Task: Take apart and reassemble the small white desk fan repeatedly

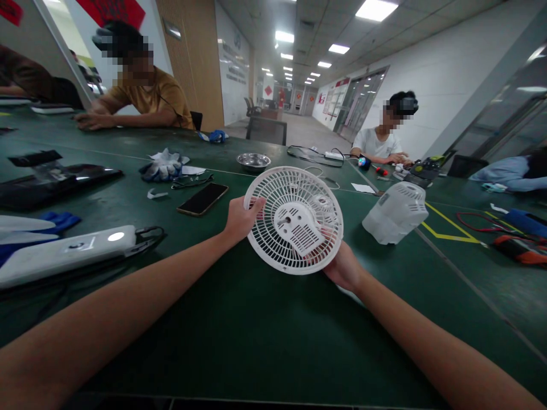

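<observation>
A round white fan grille with a slotted central mount is held up above the green table, tilted towards me. My left hand grips its left rim, thumb over the front and fingers behind. At the lower right, my right hand supports the grille from behind; its fingers show partly through the slats. To the right stands a whitish translucent plastic housing, apart from both hands. A black phone lies to the left of my left hand.
Behind the grille sits a metal bowl. Work gloves, a white device and a black stand-like part lie left. An orange multimeter rests right. Two people sit across the table, with others at the sides.
</observation>
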